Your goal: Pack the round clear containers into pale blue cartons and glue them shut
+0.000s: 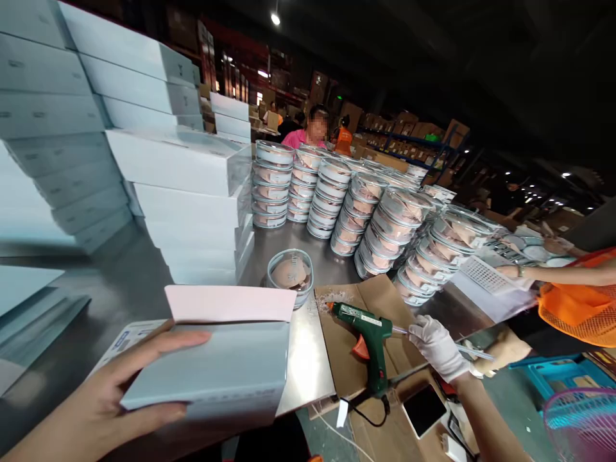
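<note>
My left hand [144,378] grips a pale blue box [226,366] at its left side, thumb in front and fingers on top. The box's pink-white flap [231,304] stands raised at the far edge. My right hand [439,346], in a white glove, is closed at the rear of a green glue gun [370,333]. Its fingers pinch a clear glue stick [400,330] that enters the gun's back. Another clear stick [476,351] shows beyond the glove. The gun lies on a cardboard sheet [339,359], with its orange nozzle pointing left.
Stacked pale boxes [187,212] rise at left. Round clear-lidded containers [332,199] stand in columns behind, one container [290,276] alone nearer me. A co-worker's hand [507,350] is at right. A phone [424,410] and purple fan [584,423] are lower right.
</note>
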`<state>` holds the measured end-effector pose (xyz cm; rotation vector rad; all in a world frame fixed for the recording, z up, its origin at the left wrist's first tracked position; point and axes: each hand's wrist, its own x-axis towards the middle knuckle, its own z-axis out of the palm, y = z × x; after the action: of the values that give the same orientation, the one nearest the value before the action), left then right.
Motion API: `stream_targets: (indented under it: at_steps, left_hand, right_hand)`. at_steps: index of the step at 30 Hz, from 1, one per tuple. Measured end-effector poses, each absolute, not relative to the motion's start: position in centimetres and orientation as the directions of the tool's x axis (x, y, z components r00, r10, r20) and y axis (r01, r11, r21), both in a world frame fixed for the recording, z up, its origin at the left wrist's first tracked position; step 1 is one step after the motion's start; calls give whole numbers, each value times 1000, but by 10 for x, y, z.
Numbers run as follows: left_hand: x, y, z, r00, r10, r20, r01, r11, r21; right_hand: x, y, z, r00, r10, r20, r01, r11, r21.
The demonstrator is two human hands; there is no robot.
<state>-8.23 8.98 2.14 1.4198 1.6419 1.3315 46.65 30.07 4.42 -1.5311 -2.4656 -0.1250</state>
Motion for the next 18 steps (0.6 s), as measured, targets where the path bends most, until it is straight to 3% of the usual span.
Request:
stream_targets:
  at_steps: [4, 9, 12, 15, 18]
  left_hand:
    - [-83, 90, 19, -253, 946, 203, 404, -87, 911]
    - [-84, 85, 14, -214, 953, 215, 474, -91, 876]
    - [-83, 82, 13, -187, 959, 214, 514, -91, 853]
    - [-84, 80, 14, -173, 958, 227, 545, -99, 833]
    - [-85, 78, 12, -177, 950, 256, 544, -122, 830]
  right_hand:
    - [453, 294, 46, -368, 895, 251, 906, 407, -120]
    - [429, 259, 43, -67, 959, 275, 908, 173, -382]
    - [396, 243, 27, 45, 999, 15, 819, -28, -572]
    - [365, 238, 14, 32, 949, -314, 653, -258, -712]
    - [351, 230, 14, -62, 901, -430, 364, -381, -850]
